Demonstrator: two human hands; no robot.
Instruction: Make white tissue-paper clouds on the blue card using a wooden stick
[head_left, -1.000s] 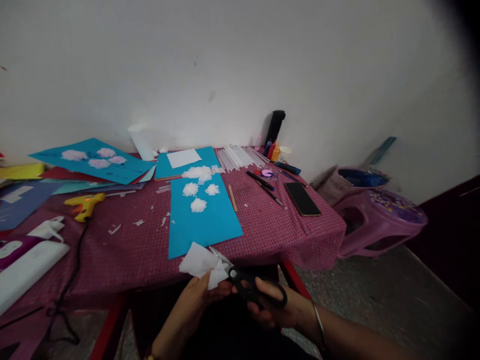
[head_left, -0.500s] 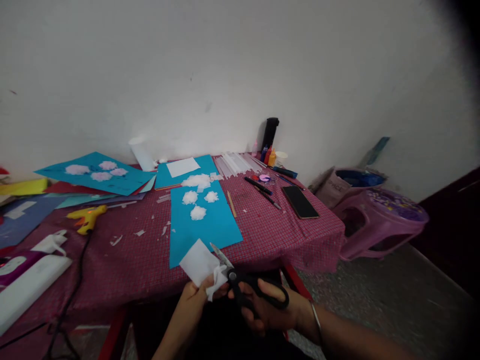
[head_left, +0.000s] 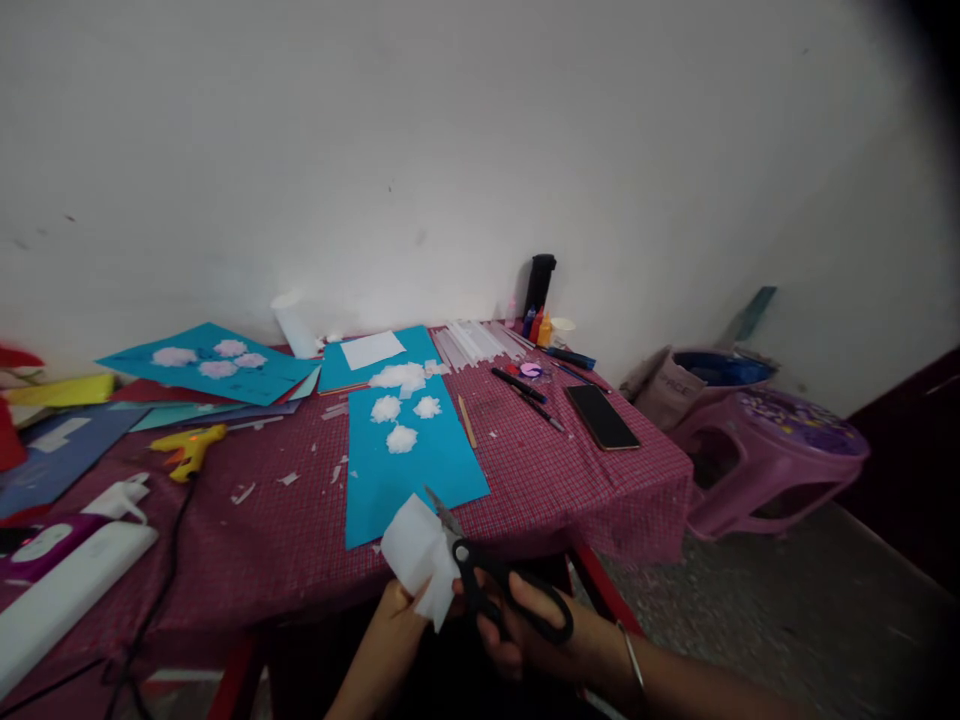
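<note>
My left hand (head_left: 396, 625) pinches a piece of white paper (head_left: 415, 542) just off the near table edge; one strip of it bends down over the fingers. My right hand (head_left: 536, 625) has its fingers through the handles of black-handled scissors (head_left: 461, 552). The scissor blades point up and to the left beside the paper's right side; whether they touch it I cannot tell. Beyond the hands lies a blue sheet (head_left: 420, 480) bearing several white fluffy paper shapes (head_left: 402, 439).
A yellow glue gun (head_left: 191, 447) with its cord and a white power strip (head_left: 82, 595) lie at left. A pencil (head_left: 467, 421), pens (head_left: 519, 384) and a phone (head_left: 602, 417) are at right. A pink stool (head_left: 772, 470) stands beside the table (head_left: 285, 540).
The paper has turned and moved slightly right, its loose strip now hanging lower. Both hands stay close together, with the scissors still beside the paper. The view has shifted slightly.
</note>
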